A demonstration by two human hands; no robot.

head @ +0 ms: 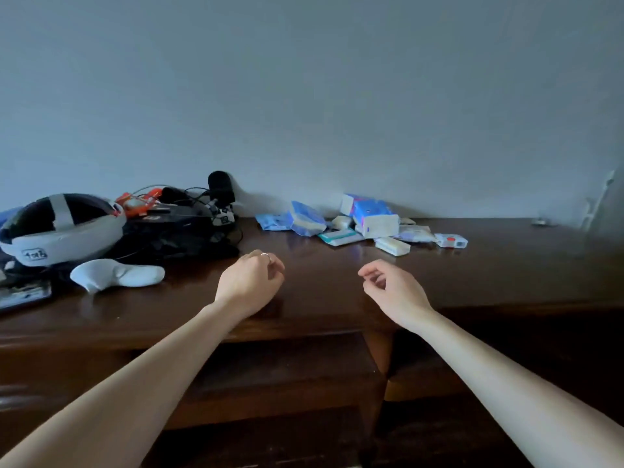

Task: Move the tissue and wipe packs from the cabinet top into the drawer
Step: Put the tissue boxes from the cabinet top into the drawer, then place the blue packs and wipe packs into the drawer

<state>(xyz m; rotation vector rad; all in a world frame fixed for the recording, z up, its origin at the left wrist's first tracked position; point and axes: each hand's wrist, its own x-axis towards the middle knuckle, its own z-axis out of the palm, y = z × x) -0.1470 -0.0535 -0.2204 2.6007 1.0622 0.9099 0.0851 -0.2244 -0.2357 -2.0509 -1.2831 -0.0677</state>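
both the left hand [251,282] and right hand [391,288] hover loosely curled and empty, the packs [361,221] lying beyond them toward the wall, nearer the right.

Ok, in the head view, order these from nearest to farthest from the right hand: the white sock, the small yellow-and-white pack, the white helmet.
From the right hand:
1. Small yellow-and-white pack, just beyond the hand, at the front of the pile of packs.
2. White sock, far across to the left, past the left hand.
3. White helmet, farther left still, at the cabinet's left end.
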